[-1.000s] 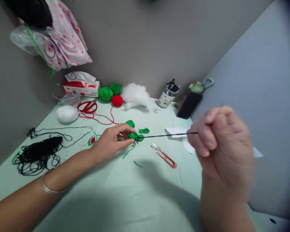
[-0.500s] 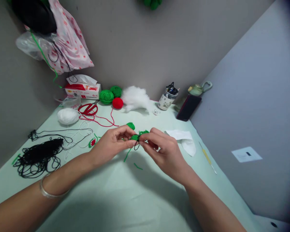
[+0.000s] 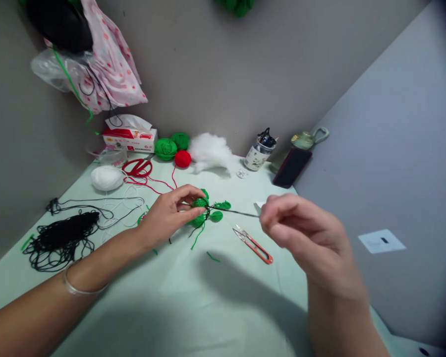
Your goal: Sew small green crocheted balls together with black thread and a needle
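Black strand (image 3: 238,212) taut between hands — open cloth (image 3: 171,307) nearer.

Your one camera sits on your head; it looks forward and down at the table (image 3: 163,307), whose far corner is upper-centre.

You've got a rounded green crocheted piece (image 3: 199,203), partly covered — black strand (image 3: 238,212) bunched at its right side, stretched near-straight rightward.
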Demonstrator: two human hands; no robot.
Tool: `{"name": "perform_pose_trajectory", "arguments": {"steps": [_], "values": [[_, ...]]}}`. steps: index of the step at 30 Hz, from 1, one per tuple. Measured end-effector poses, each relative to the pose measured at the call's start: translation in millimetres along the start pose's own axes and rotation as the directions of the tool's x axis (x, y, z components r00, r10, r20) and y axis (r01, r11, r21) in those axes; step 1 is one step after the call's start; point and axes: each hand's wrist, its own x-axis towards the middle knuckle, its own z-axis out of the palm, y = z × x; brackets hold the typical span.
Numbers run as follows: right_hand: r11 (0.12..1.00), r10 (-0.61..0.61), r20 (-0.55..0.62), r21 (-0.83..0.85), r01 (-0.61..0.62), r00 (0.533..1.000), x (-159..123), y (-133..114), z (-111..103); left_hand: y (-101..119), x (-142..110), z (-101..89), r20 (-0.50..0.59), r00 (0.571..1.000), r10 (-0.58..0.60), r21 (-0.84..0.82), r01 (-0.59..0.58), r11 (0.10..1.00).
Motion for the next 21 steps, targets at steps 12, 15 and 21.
{"name": "perform_pose_trajectory", "arguments": {"steps": [12, 15, 21], "values": [[0.971, -0.174, -0.487, 0.061, 0.232, 0.856, 0.1, -20.2, -14.0, -20.3, -1.6, 2.1, 0.146, 0.936, 0.32, 0.288, -0.35, 0.891], [0.975, -0.153, -0.499, 0.063, 0.211, 0.853, 0.1, -19.2, -15.5, -18.0, -2.9, 3.9, 0.169, 0.935, 0.313, 0.283, -0.35, 0.893], [0.928, 0.239, 0.021, 0.289, -0.234, 0.971, 14.4, 6.3, 18.9, -15.5, -7.8, 11.0, 0.191, 0.955, 0.228, 0.218, -0.267, 0.938]]}}
